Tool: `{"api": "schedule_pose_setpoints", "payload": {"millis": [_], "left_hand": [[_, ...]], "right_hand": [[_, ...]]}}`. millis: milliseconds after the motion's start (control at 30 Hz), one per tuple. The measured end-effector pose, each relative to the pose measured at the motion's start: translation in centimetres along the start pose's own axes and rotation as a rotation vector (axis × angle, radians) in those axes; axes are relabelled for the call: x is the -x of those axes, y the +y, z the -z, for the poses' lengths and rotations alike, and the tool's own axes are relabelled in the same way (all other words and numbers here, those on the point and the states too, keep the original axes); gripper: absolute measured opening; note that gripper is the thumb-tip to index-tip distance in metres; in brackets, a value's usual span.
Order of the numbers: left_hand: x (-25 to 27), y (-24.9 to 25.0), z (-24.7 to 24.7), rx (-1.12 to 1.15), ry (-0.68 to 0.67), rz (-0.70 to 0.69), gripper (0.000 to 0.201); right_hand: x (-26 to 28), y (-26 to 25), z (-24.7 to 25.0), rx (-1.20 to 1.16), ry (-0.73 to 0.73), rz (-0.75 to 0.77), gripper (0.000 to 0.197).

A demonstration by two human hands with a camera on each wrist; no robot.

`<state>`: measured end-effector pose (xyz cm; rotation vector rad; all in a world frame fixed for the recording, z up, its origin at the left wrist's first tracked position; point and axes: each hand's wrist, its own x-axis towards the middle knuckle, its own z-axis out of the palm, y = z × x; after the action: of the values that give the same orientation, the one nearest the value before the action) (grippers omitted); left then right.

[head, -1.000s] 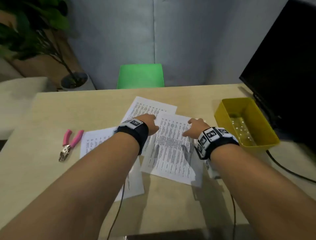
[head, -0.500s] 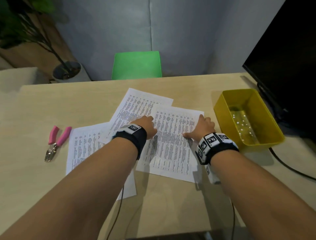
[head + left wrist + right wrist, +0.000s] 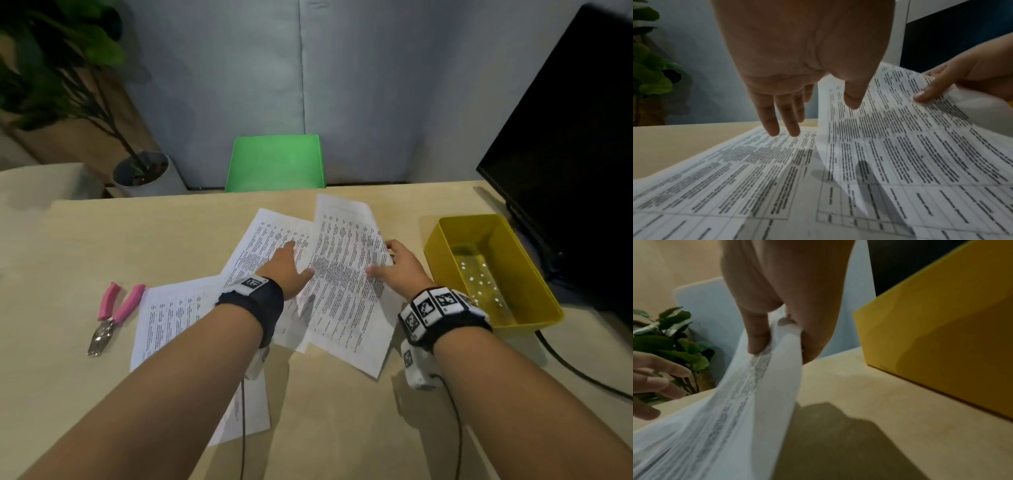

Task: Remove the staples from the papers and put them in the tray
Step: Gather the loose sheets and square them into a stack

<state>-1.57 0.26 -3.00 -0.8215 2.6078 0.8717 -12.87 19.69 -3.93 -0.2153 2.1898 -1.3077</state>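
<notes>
Three sets of printed papers lie fanned out on the tan table. My right hand point(image 3: 394, 263) pinches the right edge of the right set of papers point(image 3: 346, 274), thumb on top and fingers beneath, and its far end is lifted off the table. The wrist view shows the same pinch point(image 3: 777, 339) on the curling papers point(image 3: 748, 402). My left hand point(image 3: 291, 263) hovers with straight fingers over the middle papers point(image 3: 267, 240), holding nothing; its fingers point(image 3: 774, 123) hang just above the sheet point(image 3: 735, 170). The yellow tray point(image 3: 534, 318) stands to the right, small staples on its floor.
Pink-handled pliers point(image 3: 113, 315) lie at the left of the table, beside the third set of papers point(image 3: 171, 318). A black monitor point(image 3: 565, 154) stands behind the tray, a cable point(image 3: 582, 373) running from under it. A green chair point(image 3: 277, 161) and a potted plant point(image 3: 140, 168) stand beyond the far edge.
My right hand has gone from resting on the right papers to pinching their edge and lifting their far end. My left hand has slid onto the middle papers.
</notes>
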Motion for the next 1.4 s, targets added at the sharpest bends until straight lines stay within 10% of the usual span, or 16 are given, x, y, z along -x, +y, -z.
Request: {"api": "schedule_pose_setpoints", "payload": {"millis": [200, 433, 733, 900, 1233, 1400], "left_hand": [[1.1, 0.0, 3.3, 0.321, 0.104, -0.065, 0.105], [2.9, -0.6, 8.2, 0.705, 0.227, -0.216, 0.040], [5.3, -3.0, 11.0, 0.848, 0.417, -0.206, 0.027], [5.6, -5.9, 12.1, 0.893, 0.500, -0.186, 0.023], [3.9, -11.7, 13.0, 0.841, 0.401, -0.135, 0.018], [2.9, -13.1, 12.7, 0.833, 0.385, -0.127, 0.025]], "right_hand": [[0.5, -5.0, 0.2, -0.115, -0.096, 0.145, 0.040], [1.1, -9.5, -0.1, -0.267, -0.117, 0.222, 0.051], [-0.4, -10.2, -3.0, -0.249, 0.017, 0.101, 0.051], [-2.8, -7.6, -5.6, 0.166, 0.109, -0.040, 0.046], [-3.5, -3.3, -12.1, 0.827, -0.027, -0.225, 0.113], [-3.6, -2.7, -12.4, 0.867, -0.002, -0.225, 0.103]]}}
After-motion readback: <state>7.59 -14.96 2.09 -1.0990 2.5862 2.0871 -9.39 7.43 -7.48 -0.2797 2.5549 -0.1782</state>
